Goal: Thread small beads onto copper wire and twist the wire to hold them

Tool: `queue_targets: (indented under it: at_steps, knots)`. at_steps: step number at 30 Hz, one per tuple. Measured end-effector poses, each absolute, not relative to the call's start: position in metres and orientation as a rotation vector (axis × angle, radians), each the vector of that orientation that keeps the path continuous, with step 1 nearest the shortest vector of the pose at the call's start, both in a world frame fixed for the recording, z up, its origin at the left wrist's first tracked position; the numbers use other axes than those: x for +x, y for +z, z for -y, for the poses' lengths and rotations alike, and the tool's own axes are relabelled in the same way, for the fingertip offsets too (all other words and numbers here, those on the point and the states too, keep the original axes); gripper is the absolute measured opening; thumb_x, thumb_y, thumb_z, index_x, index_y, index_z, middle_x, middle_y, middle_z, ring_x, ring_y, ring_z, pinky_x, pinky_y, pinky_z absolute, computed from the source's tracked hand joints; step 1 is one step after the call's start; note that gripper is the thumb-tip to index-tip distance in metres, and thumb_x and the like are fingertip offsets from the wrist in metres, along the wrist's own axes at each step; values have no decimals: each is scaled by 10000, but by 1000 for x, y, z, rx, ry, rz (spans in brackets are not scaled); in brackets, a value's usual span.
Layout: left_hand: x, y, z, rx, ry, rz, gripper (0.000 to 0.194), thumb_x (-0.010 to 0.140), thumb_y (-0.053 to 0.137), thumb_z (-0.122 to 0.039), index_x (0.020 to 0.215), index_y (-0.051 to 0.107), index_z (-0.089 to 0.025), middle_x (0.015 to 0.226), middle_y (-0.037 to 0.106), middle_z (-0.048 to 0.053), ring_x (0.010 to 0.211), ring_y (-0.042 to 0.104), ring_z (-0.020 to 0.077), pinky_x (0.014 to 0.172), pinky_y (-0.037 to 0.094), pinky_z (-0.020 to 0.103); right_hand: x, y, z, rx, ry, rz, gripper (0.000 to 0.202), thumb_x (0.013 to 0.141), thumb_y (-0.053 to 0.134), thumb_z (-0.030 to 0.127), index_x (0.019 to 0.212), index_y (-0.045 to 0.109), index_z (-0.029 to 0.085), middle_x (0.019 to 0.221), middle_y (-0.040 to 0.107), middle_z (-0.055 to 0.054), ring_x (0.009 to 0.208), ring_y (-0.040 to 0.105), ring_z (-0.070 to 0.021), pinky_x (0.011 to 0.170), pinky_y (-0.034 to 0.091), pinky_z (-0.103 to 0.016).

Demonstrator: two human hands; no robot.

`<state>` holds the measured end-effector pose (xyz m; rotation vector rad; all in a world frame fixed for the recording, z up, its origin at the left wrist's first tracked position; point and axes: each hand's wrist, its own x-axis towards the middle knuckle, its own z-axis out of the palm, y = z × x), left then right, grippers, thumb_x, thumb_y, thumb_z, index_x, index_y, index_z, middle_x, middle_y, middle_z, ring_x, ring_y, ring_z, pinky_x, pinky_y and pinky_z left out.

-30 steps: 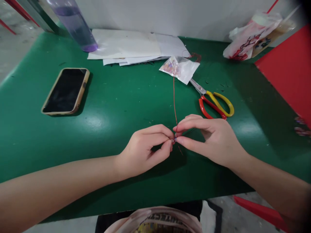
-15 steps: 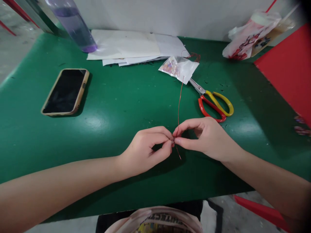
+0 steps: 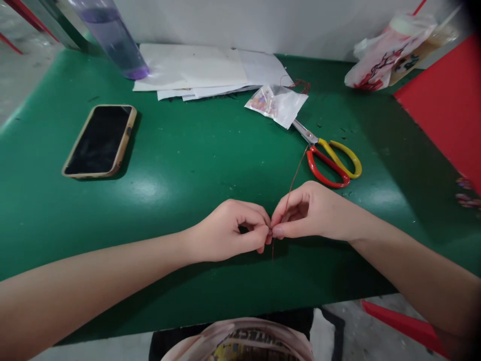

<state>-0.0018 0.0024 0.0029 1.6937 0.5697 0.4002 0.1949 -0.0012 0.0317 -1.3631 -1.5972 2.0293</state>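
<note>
My left hand [image 3: 240, 228] and my right hand [image 3: 304, 213] meet fingertip to fingertip low over the green table. A thin reddish cord [image 3: 296, 173] passes through the right hand's pinch. One end slants up toward the scissors, while a short tail hangs below the fingers. The left thumb and fingers are pinched together at the same spot; whatever small piece sits between them is hidden. Just beyond the right hand lie scissors [image 3: 326, 153] with one red and one yellow handle. Their blade tips run under a small plastic packet [image 3: 278, 105] of colourful bits.
A phone [image 3: 100, 141] lies at the left. Behind it stand a purple-tinted bottle [image 3: 112, 42] and a stack of white papers [image 3: 191, 67]. At the back right are bagged drink cups [image 3: 391, 55] beside a red panel [image 3: 447, 105]. More reddish cord [image 3: 303, 86] lies behind the packet.
Both hands have shifted slightly down and toward me, still joined at the fingertips. The cord's upper end has swung to the right, from near the packet to the scissors.
</note>
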Motion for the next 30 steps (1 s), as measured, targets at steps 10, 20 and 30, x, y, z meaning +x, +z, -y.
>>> queue_targets:
  at_steps: [10,20,30]
  knots:
    - [-1,0,-1,1618,373,-579,251,753,447,-35,559,589,-107,701,602,14,647,590,101,595,462,209,192,29,4,-1423,2036,1586,90,665,688,208,735,675,153,643,674,-9,569,615,-98,502,471,-175]
    - [-2,1,-1,1602,318,-581,248,757,445,-46,565,588,-111,695,605,21,663,601,116,622,477,228,191,30,3,-1410,2067,1589,93,682,684,228,725,679,146,645,682,-18,610,643,-107,556,499,-173]
    - [0,2,-3,1550,286,-591,245,762,442,-62,569,584,-116,700,599,12,649,608,107,599,479,214,192,31,3,-1434,2034,1658,107,654,700,233,729,690,158,652,686,-16,599,633,-107,528,481,-167]
